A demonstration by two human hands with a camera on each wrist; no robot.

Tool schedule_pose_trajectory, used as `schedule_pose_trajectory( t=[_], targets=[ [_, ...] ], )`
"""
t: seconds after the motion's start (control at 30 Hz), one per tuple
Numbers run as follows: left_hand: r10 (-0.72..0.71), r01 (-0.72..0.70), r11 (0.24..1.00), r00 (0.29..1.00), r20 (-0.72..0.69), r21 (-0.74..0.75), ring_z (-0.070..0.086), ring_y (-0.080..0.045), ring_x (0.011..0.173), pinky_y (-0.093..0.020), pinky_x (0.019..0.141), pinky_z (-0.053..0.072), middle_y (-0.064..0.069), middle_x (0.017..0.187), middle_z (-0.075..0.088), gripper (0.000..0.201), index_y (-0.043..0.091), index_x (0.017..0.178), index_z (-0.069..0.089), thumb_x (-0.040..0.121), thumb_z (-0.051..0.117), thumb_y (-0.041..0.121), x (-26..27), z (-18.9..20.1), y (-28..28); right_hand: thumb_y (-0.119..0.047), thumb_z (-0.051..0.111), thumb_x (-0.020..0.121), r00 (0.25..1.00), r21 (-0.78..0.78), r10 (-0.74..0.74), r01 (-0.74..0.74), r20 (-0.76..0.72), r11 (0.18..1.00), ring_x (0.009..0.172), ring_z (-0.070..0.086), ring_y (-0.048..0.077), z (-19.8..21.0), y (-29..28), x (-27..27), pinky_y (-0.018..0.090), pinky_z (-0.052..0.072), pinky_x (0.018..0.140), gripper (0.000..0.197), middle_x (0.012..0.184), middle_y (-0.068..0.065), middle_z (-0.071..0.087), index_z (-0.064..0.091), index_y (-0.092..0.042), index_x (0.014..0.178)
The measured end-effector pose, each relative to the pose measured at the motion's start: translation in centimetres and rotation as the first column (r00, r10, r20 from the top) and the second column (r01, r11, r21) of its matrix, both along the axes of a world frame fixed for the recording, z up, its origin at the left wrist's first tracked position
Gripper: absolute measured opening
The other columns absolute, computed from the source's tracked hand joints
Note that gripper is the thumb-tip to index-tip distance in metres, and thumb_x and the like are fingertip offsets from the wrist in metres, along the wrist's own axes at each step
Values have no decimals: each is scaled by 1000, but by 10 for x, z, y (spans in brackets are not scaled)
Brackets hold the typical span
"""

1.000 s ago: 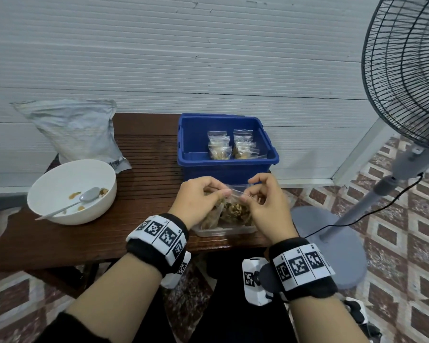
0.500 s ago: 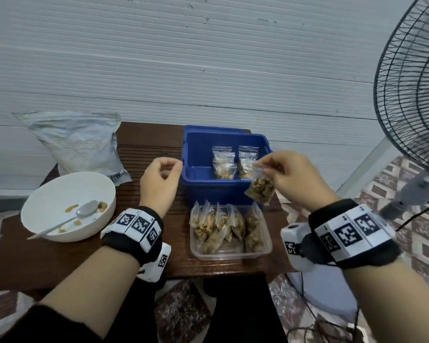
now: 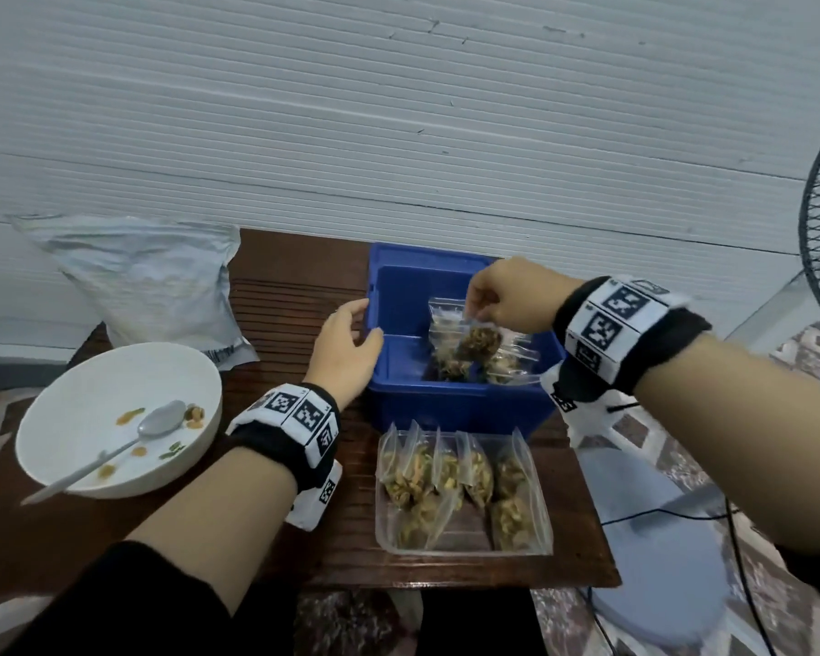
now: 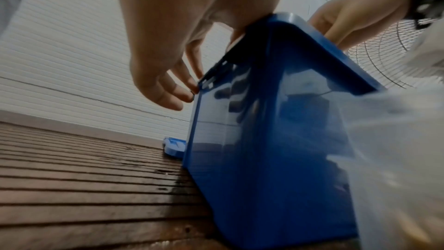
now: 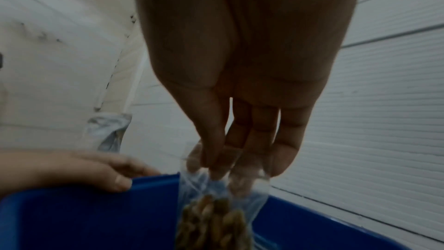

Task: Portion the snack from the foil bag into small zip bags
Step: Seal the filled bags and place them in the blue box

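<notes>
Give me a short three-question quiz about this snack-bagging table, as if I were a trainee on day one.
1. True or false: the right hand pinches a small filled bag by its top, over the blue bin.
2. What does the left hand touch? A) the spoon B) the left rim of the blue bin C) the foil bag
3. Fill in: the spoon lies in the white ____.

Key: 1 true. 2 B; the fingers rest on the bin's rim, while the foil bag stands untouched behind the bowl. 3 bowl.
</notes>
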State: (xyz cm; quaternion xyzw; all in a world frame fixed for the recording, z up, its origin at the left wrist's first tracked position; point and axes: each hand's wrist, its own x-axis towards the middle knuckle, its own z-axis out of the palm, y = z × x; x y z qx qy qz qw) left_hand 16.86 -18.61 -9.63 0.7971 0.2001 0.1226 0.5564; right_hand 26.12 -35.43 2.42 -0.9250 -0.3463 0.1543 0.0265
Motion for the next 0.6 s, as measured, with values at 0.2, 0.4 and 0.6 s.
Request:
schedule_pose_trajectory(
  t=[0.2,0.4,0.6],
  targets=[
    [-7,10,995,1000,24,-97,50,-8,110,-32,99,46,7,130,49,43,19,139,42,97,52,16,2,-3,1,-3,59,87,982,-244,68,-109,-174,964,81,64,14,-34,27,24,27,51,75,19,94,1,73,72,-17,91],
    [-6,9,989,1000,23,-149,50,-12,118,-40,102,46,5,138,47,44,22,140,42,97,53,18,4,-9,3,-6,70,79,974,-380,97,-171,-205,909,76,66,17,-46,45,41,33,57,73,23,85,-1,74,73,-28,72],
    [6,-1,978,1000,22,-209,54,-15,116,-44,98,49,6,134,50,45,26,138,43,95,56,21,6,-15,5,-7,71,81,976,-408,94,-168,-196,897,63,65,13,-54,55,47,22,52,56,13,87,6,74,75,-9,93]
  ],
)
